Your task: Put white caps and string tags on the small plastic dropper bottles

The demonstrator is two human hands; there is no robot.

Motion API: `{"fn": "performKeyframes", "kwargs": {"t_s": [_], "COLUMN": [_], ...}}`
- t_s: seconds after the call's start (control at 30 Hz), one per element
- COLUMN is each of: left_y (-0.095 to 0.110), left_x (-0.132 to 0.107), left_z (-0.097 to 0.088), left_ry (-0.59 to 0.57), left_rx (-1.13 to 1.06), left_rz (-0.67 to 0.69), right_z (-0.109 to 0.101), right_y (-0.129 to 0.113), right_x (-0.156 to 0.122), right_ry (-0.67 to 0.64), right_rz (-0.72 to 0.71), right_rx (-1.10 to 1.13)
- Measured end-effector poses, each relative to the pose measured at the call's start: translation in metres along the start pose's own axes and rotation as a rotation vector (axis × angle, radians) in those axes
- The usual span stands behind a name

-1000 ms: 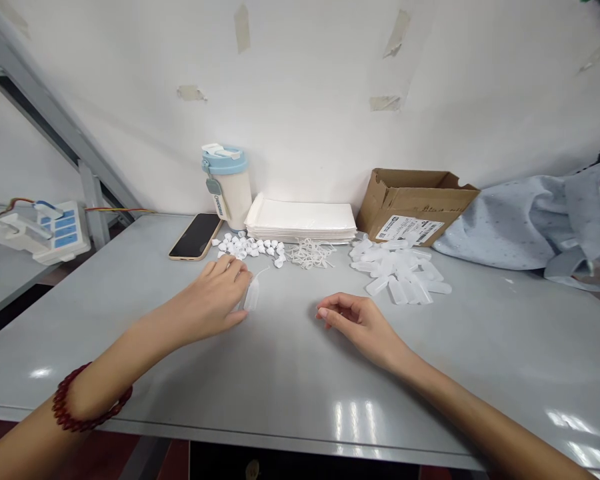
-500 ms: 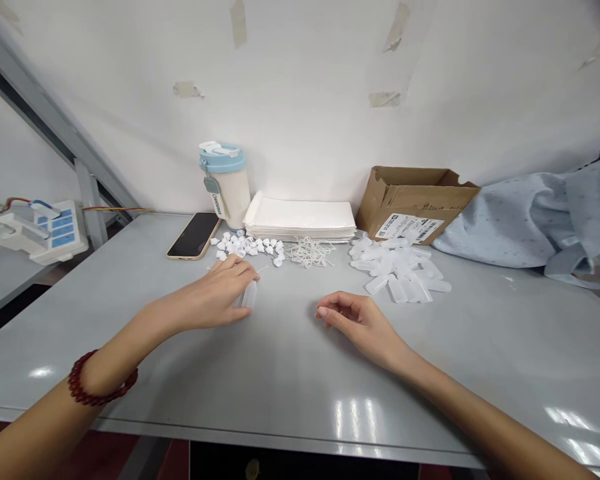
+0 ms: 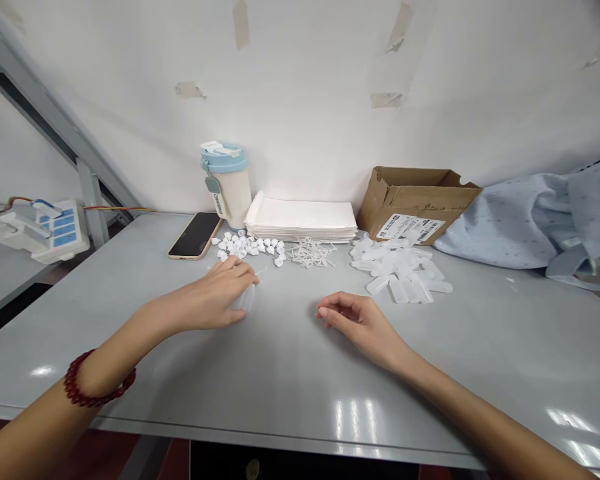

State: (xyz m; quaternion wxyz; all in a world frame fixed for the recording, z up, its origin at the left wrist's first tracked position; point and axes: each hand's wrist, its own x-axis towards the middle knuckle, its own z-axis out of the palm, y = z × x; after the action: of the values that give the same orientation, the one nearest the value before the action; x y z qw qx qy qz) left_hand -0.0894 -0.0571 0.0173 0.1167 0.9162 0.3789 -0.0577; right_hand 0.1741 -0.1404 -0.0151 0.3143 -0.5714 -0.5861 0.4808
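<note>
My left hand [image 3: 215, 297] lies on the grey table [image 3: 280, 380] with its fingers curled over a small translucent plastic bottle [image 3: 247, 298], which it grips; a thin white stick pokes out past the fingertips. My right hand [image 3: 361, 322] rests on the table to the right, fingers loosely curled, with nothing visible in them. Behind the left hand lie a heap of small white caps [image 3: 247, 246] and a tangle of thin white plastic sticks [image 3: 310, 253]. A pile of translucent bottles [image 3: 400, 270] lies beyond the right hand.
A phone [image 3: 196, 235], a blue-lidded cup [image 3: 227, 183] and a stack of white padded envelopes [image 3: 301, 220] line the wall. An open cardboard box [image 3: 417, 203] and a light blue cloth bag [image 3: 535, 223] sit at the right. A power strip [image 3: 50, 230] lies far left.
My left hand's fingers have closed further over the small bottle, covering most of it. The right hand has stayed put.
</note>
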Motion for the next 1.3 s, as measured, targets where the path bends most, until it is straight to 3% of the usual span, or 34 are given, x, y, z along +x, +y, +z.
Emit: {"fn": "performKeyframes", "kwargs": {"t_s": [0.47, 0.63, 0.8, 0.9, 1.07, 1.3], "left_y": [0.006, 0.011, 0.024, 0.032, 0.037, 0.034], "left_x": [-0.001, 0.012, 0.049, 0.074, 0.105, 0.120], "left_z": [-0.004, -0.009, -0.010, -0.007, 0.000, -0.004], "left_ry": [-0.003, 0.070, 0.247, 0.324, 0.388, 0.412], "left_rx": [0.008, -0.035, -0.011, 0.050, 0.029, -0.126], "left_rz": [0.019, 0.026, 0.015, -0.021, -0.128, -0.201], "right_z": [-0.005, -0.029, -0.060, -0.069, -0.070, -0.068], "right_y": [-0.004, 0.001, 0.015, 0.017, 0.011, 0.006], "right_x": [0.000, 0.009, 0.020, 0.022, 0.021, 0.020], "right_ry": [0.065, 0.284, 0.407, 0.404, 0.303, 0.248], "right_rz": [-0.036, -0.159, -0.249, -0.198, 0.013, 0.117], "right_rx": [-0.054, -0.255, -0.578, -0.761, -0.962, -1.103]}}
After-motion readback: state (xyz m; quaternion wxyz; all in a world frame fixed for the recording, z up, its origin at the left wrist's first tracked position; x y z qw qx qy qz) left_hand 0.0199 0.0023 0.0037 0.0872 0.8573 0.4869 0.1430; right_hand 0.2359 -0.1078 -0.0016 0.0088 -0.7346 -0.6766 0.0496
